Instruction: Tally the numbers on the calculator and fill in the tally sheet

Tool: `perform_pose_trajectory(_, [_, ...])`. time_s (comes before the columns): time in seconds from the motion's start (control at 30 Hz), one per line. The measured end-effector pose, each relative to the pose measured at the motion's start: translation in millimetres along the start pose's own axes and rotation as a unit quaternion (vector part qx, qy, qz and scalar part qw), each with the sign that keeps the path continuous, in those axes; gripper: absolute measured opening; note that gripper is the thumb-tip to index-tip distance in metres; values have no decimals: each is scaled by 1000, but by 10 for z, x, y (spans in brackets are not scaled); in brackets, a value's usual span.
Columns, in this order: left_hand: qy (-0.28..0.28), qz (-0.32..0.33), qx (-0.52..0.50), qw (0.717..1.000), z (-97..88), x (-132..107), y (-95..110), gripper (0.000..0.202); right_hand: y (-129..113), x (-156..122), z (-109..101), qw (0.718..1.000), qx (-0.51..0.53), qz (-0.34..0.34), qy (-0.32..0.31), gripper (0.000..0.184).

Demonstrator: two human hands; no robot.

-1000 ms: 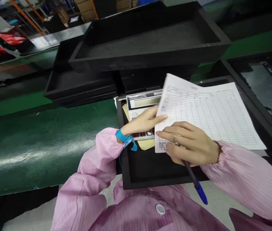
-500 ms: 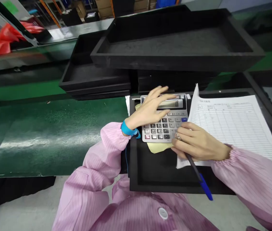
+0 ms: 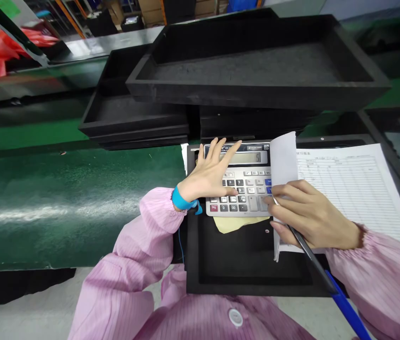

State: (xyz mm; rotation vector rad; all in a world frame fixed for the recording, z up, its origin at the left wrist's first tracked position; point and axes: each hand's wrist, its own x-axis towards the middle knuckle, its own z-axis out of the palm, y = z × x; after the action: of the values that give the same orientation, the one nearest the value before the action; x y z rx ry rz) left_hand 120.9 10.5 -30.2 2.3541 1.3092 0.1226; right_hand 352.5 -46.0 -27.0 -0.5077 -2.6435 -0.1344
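Part of the calculator (image 3: 253, 182), its upper left, is hidden by the left hand (image 3: 207, 177). That grip is spread, thumb over the keys; whether it presses one, I cannot tell. The right hand (image 3: 311, 215), right of the calculator, has its grip pinching a pen (image 3: 308, 250), whose blue cap (image 3: 348, 307) runs off the bottom edge; I cannot tell whether it also pinches the printed sheets (image 3: 348, 184). These lie right of the calculator, a folded-over flap at its right edge, their small print unreadable and their lower right cut off.

Left of the calculator spreads a glossy green bench (image 3: 90, 198). Far beyond it, red plastic (image 3: 2, 52) and cardboard boxes (image 3: 205, 8) show in a blurry room.

The calculator lies in a shallow black tray (image 3: 193, 269), yellow paper (image 3: 233, 224) poking out beneath its near edge. Directly behind it rises a large black tray (image 3: 256, 93); behind and left, stacked trays (image 3: 134, 126).
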Motion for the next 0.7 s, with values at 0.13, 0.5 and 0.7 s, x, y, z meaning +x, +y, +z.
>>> perform_pose_trajectory(0.13, [-8,4,-11,1000,-2,-5,16,121,-10,26,14,999,-48,16,-11,15])
perform_pose_trajectory(0.5, [-72,44,-58,995,-161,-21,-100,122,-49,79,22,995,-75,44,-52,21])
perform_pose_trajectory(0.7, [-85,72,-64,992,-168,-15,-192,117,-16,102,77,996,-49,41,-56,18])
